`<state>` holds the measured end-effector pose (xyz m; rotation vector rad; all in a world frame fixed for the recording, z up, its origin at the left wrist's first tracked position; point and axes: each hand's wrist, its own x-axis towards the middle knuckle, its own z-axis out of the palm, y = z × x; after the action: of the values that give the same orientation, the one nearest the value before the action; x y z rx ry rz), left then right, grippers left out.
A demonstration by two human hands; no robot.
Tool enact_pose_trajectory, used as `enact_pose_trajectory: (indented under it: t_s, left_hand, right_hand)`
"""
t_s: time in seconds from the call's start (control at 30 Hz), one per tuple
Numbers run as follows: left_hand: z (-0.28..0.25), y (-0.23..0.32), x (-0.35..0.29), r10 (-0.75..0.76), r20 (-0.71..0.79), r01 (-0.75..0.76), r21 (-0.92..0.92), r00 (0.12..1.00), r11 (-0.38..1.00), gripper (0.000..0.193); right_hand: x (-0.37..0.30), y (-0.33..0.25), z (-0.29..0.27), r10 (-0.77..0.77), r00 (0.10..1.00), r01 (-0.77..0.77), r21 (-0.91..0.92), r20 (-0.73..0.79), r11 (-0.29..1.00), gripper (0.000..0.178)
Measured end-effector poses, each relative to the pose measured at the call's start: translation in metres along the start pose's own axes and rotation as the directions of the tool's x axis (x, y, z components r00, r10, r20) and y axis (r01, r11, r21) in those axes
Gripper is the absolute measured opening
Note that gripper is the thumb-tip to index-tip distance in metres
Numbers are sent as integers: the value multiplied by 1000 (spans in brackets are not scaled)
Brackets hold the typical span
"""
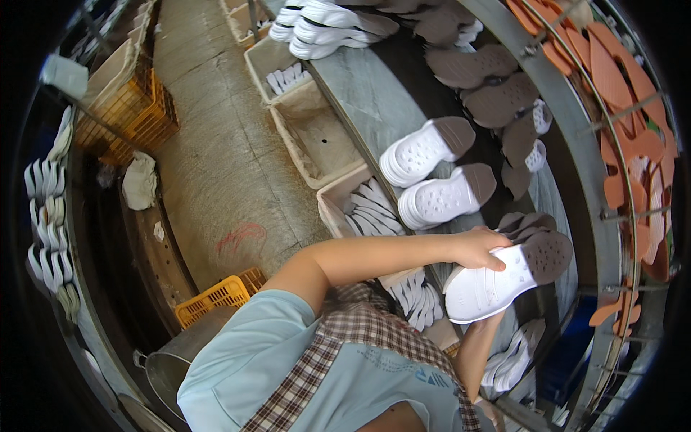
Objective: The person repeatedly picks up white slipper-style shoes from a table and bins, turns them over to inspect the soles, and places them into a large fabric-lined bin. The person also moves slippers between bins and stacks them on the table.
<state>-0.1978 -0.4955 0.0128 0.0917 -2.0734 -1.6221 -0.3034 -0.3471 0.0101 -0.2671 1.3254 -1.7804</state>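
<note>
A white clog-shaped shoe piece (481, 288) with a brown, hole-dotted end (547, 257) is tilted in front of me on the right. My left hand (484, 248) grips its upper edge, the thumb lying over the white surface. From below, my right forearm (481, 353) reaches up behind the same piece, which hides my right hand and its fingers. Just beyond, two stacks of white pieces with holes and brown ends, one (425, 153) behind the other (445, 198), rest on the grey bench. Brown pieces (512, 151) lie in a row along the dark strip beside them.
Cloth-lined bins (317, 137) line the bench's left side, some holding white strips (371, 209). Orange shoe pieces (619, 86) hang on the metal rack at right. Yellow crates (216, 299) stand on the floor at left. More white pieces (327, 29) are piled at the far end.
</note>
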Motion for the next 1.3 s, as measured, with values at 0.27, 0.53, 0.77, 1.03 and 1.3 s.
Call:
enact_pose_trajectory:
  t_s: [0.27, 0.53, 0.77, 1.03, 1.3]
  left_hand:
    - [-109, 43, -58, -192, -117, 82, -609, 974, 789, 44]
    - [-235, 23, -145, -393, -468, 35, -607, 791, 794, 46]
    - [-280, -21, -100, -401, -615, -79, -604, 679, 793, 50]
    - [-273, -85, -17, -310, -682, 307, -130, 662, 943, 55]
    - [-294, -97, -30, -259, -449, 163, -241, 855, 957, 72]
  right_hand:
    - [8, 6, 101, 46, 989, -39, -53, 140, 998, 51]
    - [65, 77, 284, 120, 960, -81, -157, 255, 984, 41]
    - [150, 58, 340, 291, 944, -232, -314, 155, 921, 44]
    - [95, 67, 280, -435, 858, 375, -246, -272, 894, 28]
    - [-31, 147, 209, -631, 705, 500, -404, -324, 766, 11]
